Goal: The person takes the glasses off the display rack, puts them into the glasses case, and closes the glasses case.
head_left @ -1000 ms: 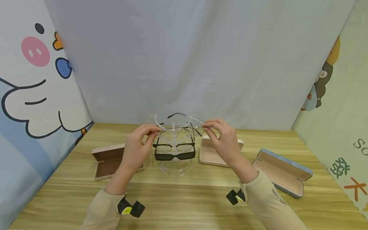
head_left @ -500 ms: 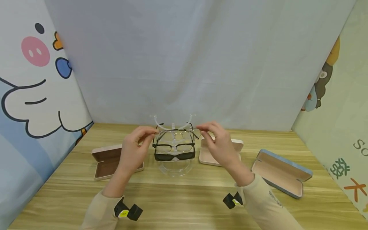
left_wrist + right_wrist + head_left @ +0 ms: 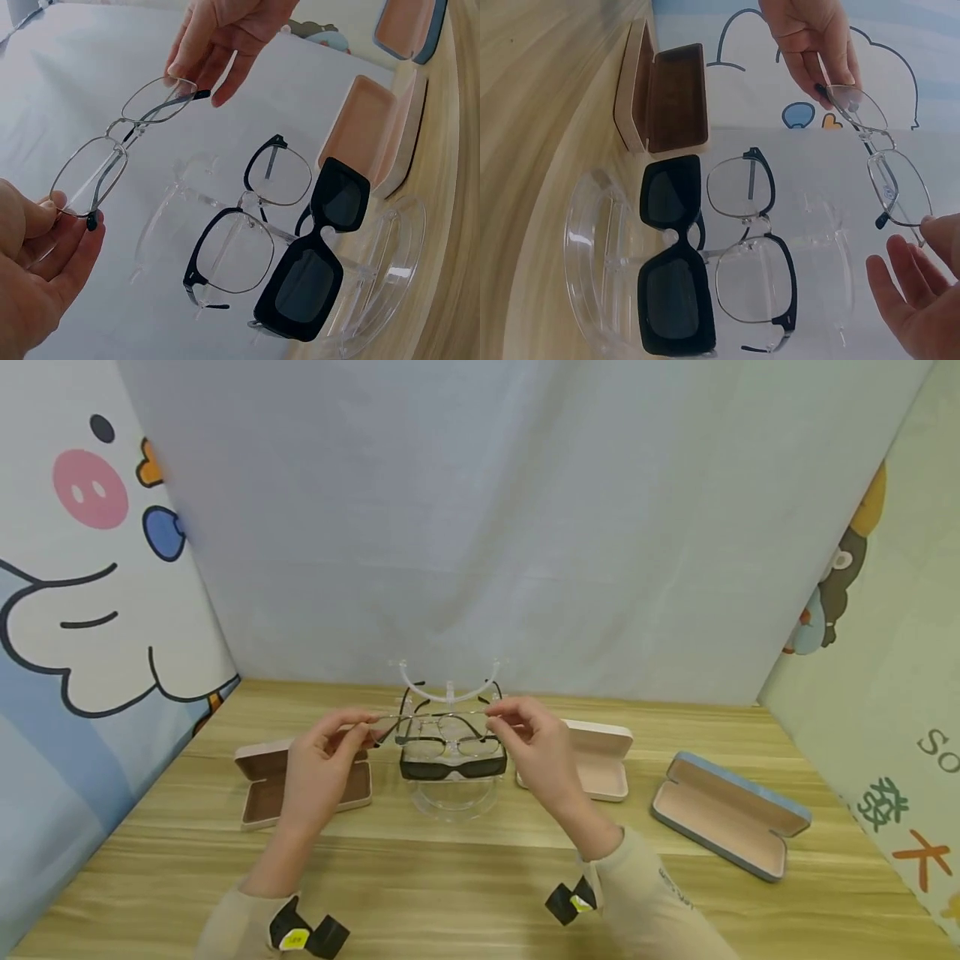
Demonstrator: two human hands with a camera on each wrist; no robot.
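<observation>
Wire-rimmed glasses (image 3: pixel 112 144), held aloft near the clear stand (image 3: pixel 453 810). Left hand (image 3: pixel 318 768) and right hand (image 3: pixel 542 758) pinch opposite ends; a gap separates them from the half-rimmed glasses (image 3: pixel 232 251) and sunglasses (image 3: pixel 453 768) on the stand. Open cases flank it: brown-lined (image 3: pixel 262 802) left; pink-lined (image 3: pixel 609 768), then blue (image 3: pixel 723 822), right, within the table's (image 3: pixel 450 902) edges.
</observation>
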